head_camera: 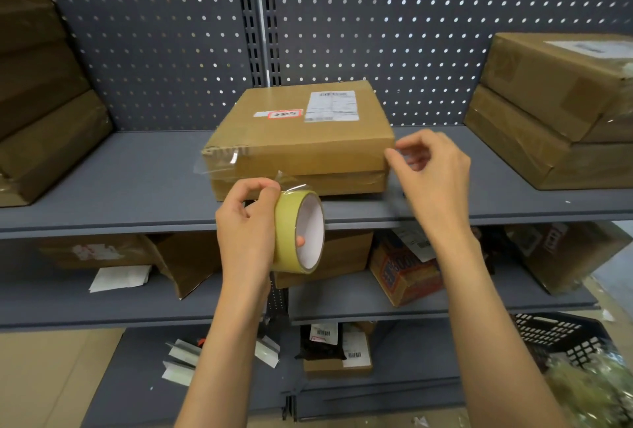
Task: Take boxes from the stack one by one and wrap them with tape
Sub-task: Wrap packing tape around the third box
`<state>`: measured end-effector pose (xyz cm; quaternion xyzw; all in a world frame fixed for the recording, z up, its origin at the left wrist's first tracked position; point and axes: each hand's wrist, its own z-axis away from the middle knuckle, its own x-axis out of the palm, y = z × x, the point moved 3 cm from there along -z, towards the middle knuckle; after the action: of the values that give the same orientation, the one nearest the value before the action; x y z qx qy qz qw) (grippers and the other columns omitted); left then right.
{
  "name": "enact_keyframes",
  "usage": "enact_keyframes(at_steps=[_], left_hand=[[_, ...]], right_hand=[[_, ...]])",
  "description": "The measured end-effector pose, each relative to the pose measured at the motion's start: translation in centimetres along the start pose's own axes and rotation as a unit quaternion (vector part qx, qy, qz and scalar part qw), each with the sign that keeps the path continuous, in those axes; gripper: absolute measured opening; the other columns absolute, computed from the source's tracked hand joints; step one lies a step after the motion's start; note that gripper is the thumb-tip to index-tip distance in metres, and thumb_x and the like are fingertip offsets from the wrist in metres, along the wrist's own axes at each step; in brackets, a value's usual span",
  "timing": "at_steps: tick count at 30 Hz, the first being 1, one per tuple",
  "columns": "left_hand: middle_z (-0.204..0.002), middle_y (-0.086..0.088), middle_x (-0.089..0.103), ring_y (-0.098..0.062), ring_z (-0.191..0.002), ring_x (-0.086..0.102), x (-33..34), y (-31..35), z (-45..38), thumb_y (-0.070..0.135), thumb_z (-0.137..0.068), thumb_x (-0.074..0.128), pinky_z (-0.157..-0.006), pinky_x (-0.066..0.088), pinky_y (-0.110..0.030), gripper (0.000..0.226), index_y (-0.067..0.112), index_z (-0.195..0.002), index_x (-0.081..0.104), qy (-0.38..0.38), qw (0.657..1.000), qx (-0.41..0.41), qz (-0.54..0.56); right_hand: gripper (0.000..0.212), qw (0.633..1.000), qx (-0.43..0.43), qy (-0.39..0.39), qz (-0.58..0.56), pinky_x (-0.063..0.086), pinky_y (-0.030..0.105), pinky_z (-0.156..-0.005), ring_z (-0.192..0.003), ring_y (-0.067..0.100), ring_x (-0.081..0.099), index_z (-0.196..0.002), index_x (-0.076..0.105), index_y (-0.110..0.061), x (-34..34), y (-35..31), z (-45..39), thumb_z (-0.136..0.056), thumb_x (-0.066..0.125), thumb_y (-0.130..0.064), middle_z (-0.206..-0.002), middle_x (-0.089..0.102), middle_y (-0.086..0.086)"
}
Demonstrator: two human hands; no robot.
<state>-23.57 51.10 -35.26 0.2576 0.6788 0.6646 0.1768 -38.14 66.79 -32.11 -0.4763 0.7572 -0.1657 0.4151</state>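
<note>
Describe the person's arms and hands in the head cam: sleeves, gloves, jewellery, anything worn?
Both forearms are bare as far as the frame shows, with no sleeves in view. The left hand and the right hand wear no gloves. No watch, wristband or bracelet shows on either wrist, and no ring is visible on the fingers that show. Nails look short and unpainted, though they are small in the picture.

Grey pegboard wall (376, 16), steel shelves (120, 184)

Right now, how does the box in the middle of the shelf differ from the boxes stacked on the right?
The middle box lies alone on the shelf; the right boxes are stacked. The middle box faces the left hand holding the tape roll, with the right hand at its corner; no hand touches the right boxes. All are brown cardboard with labels.
</note>
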Motion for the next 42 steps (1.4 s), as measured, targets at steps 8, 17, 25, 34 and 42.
enact_keyframes(at_steps=[8,17,25,34,42], left_hand=[[-0.052,0.002,0.055,-0.011,-0.043,0.054,0.1,-0.4,0.1,0.019,-0.094,0.059,-0.041,0.050,-0.029,0.010,0.021,-0.086,0.064,-0.008,1.000,-0.017,-0.005],[-0.050,0.004,0.054,-0.011,-0.042,0.054,-0.2,-0.2,0.3,0.018,-0.094,0.059,-0.039,0.050,-0.028,0.008,0.019,-0.087,0.064,-0.011,1.000,-0.022,-0.005],[-0.048,0.009,0.056,-0.006,-0.044,0.056,-0.3,0.6,0.4,0.017,-0.094,0.058,-0.040,0.051,-0.032,0.009,0.014,-0.087,0.063,-0.017,1.000,-0.005,-0.017],[-0.053,0.000,0.057,-0.013,-0.047,0.058,-1.9,1.1,0.7,0.018,-0.094,0.058,-0.039,0.049,-0.030,0.011,0.014,-0.085,0.062,-0.002,0.999,0.031,-0.042],[-0.068,-0.022,0.062,-0.037,-0.062,0.064,-3.8,1.4,0.6,0.024,-0.093,0.060,-0.057,0.053,-0.061,0.010,0.020,-0.085,0.062,0.016,0.997,0.047,-0.066]], right_hand=[[0.004,0.999,0.024,0.019,-0.018,0.050,0.036,-0.076,-0.075,0.013,0.057,-0.090,0.065,-0.012,1.4,-1.0,0.2,-0.090,0.061,-0.013,-0.090,0.064,0.005],[0.011,0.994,-0.042,-0.002,-0.106,0.040,0.008,-0.068,-0.072,0.002,0.053,-0.094,0.068,-0.011,2.3,-3.8,1.1,-0.089,0.059,-0.006,-0.089,0.063,-0.001],[0.013,0.943,-0.133,-0.233,-0.197,0.040,0.008,-0.073,-0.080,0.002,0.056,-0.099,0.074,-0.015,5.0,-7.1,3.0,-0.088,0.067,-0.013,-0.088,0.062,-0.005],[0.013,0.933,-0.136,-0.285,-0.170,0.037,0.008,-0.073,-0.086,0.005,0.058,-0.099,0.074,-0.020,6.5,-7.8,3.5,-0.089,0.066,-0.022,-0.091,0.062,-0.009],[0.010,0.907,-0.125,-0.346,-0.206,0.041,0.012,-0.076,-0.085,0.000,0.058,-0.094,0.074,-0.021,7.9,-8.8,4.0,-0.089,0.065,-0.023,-0.090,0.066,-0.009]])
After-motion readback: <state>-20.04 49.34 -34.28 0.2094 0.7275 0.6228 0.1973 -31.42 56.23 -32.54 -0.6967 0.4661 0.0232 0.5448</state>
